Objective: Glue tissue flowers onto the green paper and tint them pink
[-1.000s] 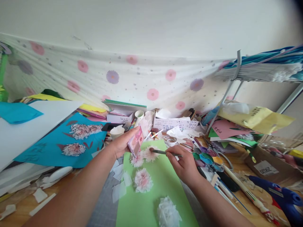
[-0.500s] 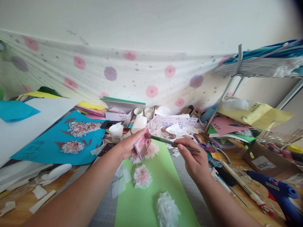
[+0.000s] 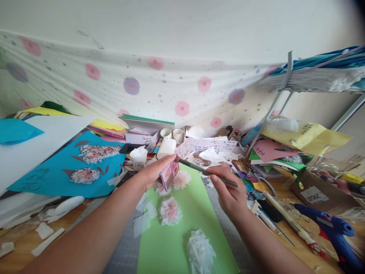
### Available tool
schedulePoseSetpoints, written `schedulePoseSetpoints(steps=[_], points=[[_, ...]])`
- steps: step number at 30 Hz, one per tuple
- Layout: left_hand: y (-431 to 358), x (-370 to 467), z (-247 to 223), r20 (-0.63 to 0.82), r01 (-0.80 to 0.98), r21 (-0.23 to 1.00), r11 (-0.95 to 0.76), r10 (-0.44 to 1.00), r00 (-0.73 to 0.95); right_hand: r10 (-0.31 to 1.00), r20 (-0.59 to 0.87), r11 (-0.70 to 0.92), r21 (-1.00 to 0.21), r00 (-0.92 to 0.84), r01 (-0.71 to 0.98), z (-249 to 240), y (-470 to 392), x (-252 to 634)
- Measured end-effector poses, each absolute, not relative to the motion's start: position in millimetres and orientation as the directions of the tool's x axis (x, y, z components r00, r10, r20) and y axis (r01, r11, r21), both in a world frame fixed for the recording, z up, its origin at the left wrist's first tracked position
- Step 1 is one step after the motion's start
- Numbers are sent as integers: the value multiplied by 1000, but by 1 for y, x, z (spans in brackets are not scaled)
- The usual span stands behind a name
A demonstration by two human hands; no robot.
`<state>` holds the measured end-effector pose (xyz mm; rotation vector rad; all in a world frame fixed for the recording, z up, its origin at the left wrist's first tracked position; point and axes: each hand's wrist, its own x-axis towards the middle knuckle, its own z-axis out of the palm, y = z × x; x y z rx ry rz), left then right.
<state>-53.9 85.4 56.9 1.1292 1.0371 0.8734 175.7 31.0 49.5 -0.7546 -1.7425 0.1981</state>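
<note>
Here we load a brush point(image 3: 209, 173) from a small pink palette point(image 3: 169, 173) above a desk crowded with craft supplies.

Our left hand point(image 3: 151, 173) is clamped on the palette, tilting it toward the right so its pans face the brush; our right hand point(image 3: 229, 190) is closed around the handle like a pen, tip touching the palette's upper edge. Both hover over the far end of the green sheet point(image 3: 182, 232), just above the pink-tinted tissue flowers point(image 3: 170, 210), presumably to keep the colour close to them. A white flower point(image 3: 201, 253) lies uncoloured near the sheet's near edge. A blue glue gun point(image 3: 332, 230) rests at the desk's right edge.
</note>
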Motion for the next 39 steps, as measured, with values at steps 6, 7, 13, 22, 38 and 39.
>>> schedulePoseSetpoints(steps=[6, 7, 13, 22, 38, 39], points=[[84, -52, 57, -200, -35, 975, 219, 937, 287, 540, 832, 792, -449, -131, 413, 46, 32, 175], [84, -52, 57, -197, -40, 975, 217, 938, 285, 531, 834, 800, -435, -150, 413, 46, 32, 175], [83, -52, 58, -193, -40, 976, 212, 940, 282, 477, 848, 839, -359, -234, 410, 45, 31, 175], [83, -52, 56, -187, -28, 979, 203, 941, 283, 490, 841, 825, -362, -230, 434, 43, 32, 174], [86, -69, 65, -174, 14, 985, 174, 970, 169, 646, 688, 711, -384, -331, 589, 34, 42, 170], [86, -69, 65, -174, 15, 985, 174, 971, 164, 643, 685, 708, -364, -341, 605, 35, 41, 170]])
